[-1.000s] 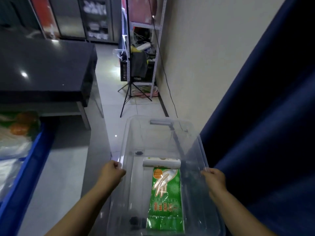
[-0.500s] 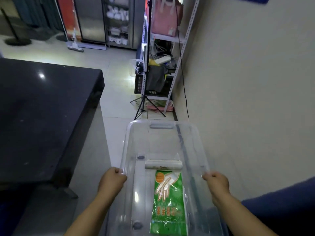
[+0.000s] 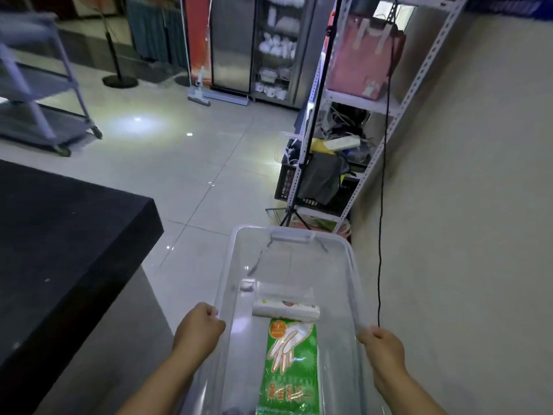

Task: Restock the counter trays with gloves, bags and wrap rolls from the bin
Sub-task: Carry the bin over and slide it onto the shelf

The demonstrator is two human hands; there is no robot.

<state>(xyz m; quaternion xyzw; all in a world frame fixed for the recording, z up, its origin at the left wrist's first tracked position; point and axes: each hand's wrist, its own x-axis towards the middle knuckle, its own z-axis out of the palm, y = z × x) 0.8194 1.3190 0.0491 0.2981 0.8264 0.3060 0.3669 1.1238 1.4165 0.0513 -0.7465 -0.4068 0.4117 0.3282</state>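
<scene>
Beside me a black counter [image 3: 59, 250], metal shelf [image 3: 356, 103] ahead, my left hand [image 3: 199, 330] and right hand [image 3: 381, 344] gripping the clear plastic bin [image 3: 344, 244], white roll [image 3: 285, 310], glossy green glove pack [image 3: 290, 372] inside

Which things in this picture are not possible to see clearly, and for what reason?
Head view only:
- Clear bin: near end cut off by the bottom edge.
- Green glove pack: lower end cut off; its print is blurred.
- White roll: label too small to read.
- Counter trays: out of frame.
</scene>
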